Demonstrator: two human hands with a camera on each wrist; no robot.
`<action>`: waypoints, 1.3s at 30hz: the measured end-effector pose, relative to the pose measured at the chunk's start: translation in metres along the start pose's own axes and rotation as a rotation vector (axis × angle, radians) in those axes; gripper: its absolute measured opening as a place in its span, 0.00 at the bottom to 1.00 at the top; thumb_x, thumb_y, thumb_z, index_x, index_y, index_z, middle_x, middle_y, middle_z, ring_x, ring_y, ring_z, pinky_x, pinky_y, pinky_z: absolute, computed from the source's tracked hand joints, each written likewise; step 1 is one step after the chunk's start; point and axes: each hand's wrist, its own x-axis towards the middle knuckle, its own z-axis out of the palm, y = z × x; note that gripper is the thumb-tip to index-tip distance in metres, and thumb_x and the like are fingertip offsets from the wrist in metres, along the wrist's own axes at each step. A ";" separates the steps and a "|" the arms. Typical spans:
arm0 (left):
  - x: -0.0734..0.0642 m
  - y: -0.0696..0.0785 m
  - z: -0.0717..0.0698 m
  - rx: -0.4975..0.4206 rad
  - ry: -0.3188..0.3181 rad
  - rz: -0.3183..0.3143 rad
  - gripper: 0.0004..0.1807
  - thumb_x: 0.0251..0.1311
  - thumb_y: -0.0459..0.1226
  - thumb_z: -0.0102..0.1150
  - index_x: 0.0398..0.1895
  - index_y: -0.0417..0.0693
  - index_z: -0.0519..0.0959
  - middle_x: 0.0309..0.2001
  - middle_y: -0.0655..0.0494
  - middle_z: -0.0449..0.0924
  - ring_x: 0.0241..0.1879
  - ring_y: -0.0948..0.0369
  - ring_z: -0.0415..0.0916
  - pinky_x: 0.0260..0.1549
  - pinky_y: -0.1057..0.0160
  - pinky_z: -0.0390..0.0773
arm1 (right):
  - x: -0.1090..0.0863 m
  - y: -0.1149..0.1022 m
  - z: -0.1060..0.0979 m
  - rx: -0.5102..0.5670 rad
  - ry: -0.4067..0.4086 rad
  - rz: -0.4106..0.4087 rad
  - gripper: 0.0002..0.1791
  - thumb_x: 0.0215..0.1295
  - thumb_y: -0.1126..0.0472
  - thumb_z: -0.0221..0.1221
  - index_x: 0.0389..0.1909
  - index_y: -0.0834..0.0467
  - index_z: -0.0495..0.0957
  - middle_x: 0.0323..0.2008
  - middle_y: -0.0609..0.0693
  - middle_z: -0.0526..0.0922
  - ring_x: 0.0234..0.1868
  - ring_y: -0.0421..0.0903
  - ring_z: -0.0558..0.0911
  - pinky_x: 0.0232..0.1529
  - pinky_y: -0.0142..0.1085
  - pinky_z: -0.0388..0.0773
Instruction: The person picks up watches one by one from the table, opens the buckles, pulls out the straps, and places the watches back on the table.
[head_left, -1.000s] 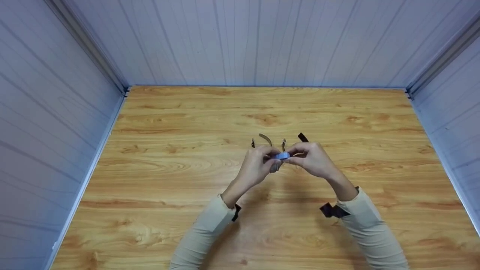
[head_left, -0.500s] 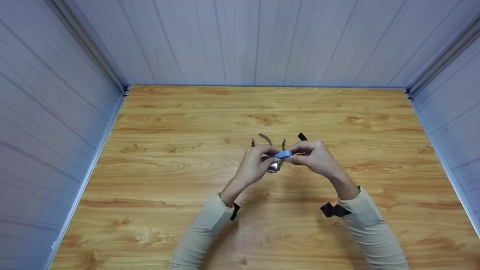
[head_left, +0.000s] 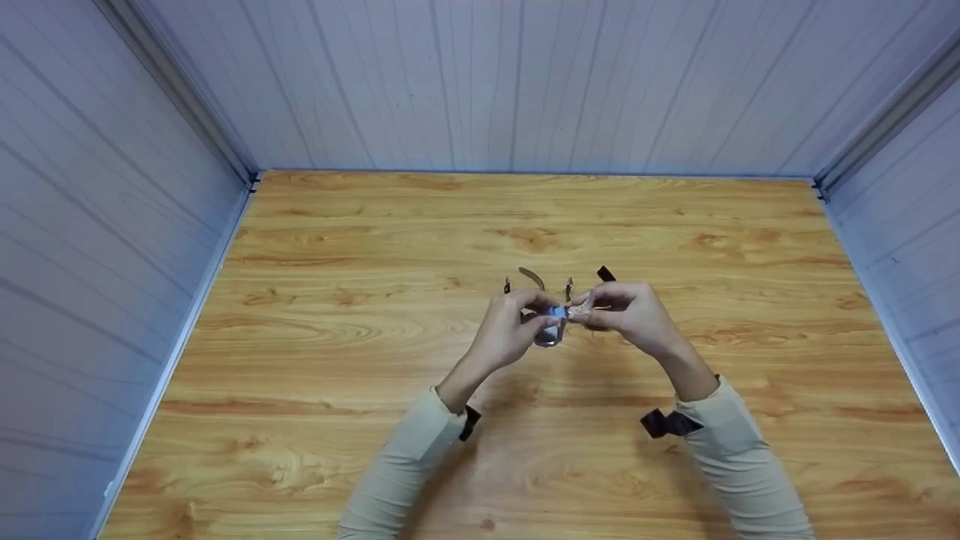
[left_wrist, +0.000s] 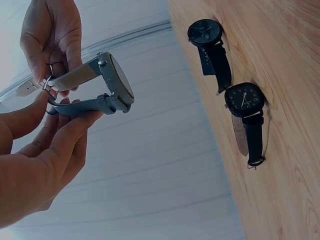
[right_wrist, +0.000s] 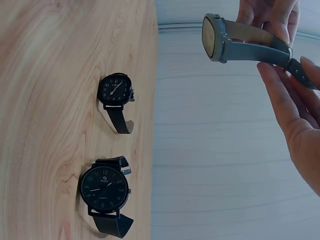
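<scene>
A wristwatch [left_wrist: 116, 82] with a blue-grey strap is held up between both hands, its strap bent into a loop. My left hand [head_left: 502, 330] pinches the strap near the buckle [left_wrist: 47, 85]. With thumb and fingers, my right hand [head_left: 634, 315] pinches the pale-backed strap end [left_wrist: 27, 89], which sticks out past the buckle. In the right wrist view, the strap's holed end [right_wrist: 299, 74] runs through the buckle toward the right hand's fingers. The watch case [right_wrist: 215, 39] hangs at the loop's other end, away from the fingers.
Two black watches stand on the wooden table [head_left: 375, 247] just beyond the hands: one with a rounded-square dial [right_wrist: 115, 90], the other with a round dial [right_wrist: 104, 187]. Pale panelled walls [head_left: 480, 90] enclose the table's back and sides.
My right hand has shifted slightly right, and the strap end has turned so its pale back shows at the fingers. The case has tilted a little; my left hand stays nearly in place.
</scene>
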 end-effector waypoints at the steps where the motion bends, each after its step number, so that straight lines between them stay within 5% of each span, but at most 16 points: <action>1: 0.000 0.000 0.000 0.001 -0.005 -0.009 0.06 0.55 0.28 0.59 0.36 0.34 0.79 0.34 0.45 0.80 0.35 0.59 0.78 0.32 0.70 0.78 | 0.000 0.001 0.000 0.003 -0.003 -0.006 0.08 0.55 0.70 0.62 0.27 0.73 0.77 0.36 0.60 0.82 0.33 0.46 0.82 0.31 0.37 0.80; 18: 0.000 0.002 0.000 -0.019 -0.001 0.001 0.06 0.55 0.28 0.60 0.35 0.35 0.79 0.33 0.47 0.80 0.34 0.60 0.78 0.32 0.71 0.78 | -0.002 0.008 -0.001 0.060 -0.013 -0.121 0.07 0.53 0.74 0.62 0.32 0.75 0.78 0.36 0.55 0.83 0.31 0.44 0.82 0.28 0.34 0.80; 26: 0.001 0.001 0.003 -0.006 0.009 0.017 0.06 0.53 0.25 0.60 0.35 0.33 0.79 0.33 0.45 0.80 0.36 0.57 0.78 0.35 0.69 0.78 | -0.001 0.005 0.002 0.083 0.025 -0.105 0.03 0.53 0.75 0.61 0.27 0.74 0.78 0.36 0.59 0.82 0.31 0.45 0.82 0.30 0.37 0.80; 33: 0.001 0.001 0.007 -0.121 0.011 -0.041 0.07 0.53 0.25 0.60 0.36 0.33 0.79 0.33 0.46 0.79 0.31 0.58 0.79 0.29 0.69 0.80 | -0.002 0.002 0.005 0.064 0.048 -0.110 0.03 0.54 0.74 0.60 0.24 0.71 0.78 0.36 0.63 0.79 0.32 0.47 0.81 0.30 0.38 0.80; 39: 0.001 0.000 0.011 -0.043 0.058 0.026 0.06 0.52 0.26 0.61 0.35 0.35 0.80 0.32 0.46 0.80 0.31 0.58 0.80 0.28 0.72 0.78 | -0.003 0.001 0.007 0.040 0.057 -0.103 0.03 0.54 0.74 0.61 0.24 0.69 0.78 0.36 0.64 0.79 0.32 0.46 0.81 0.30 0.37 0.80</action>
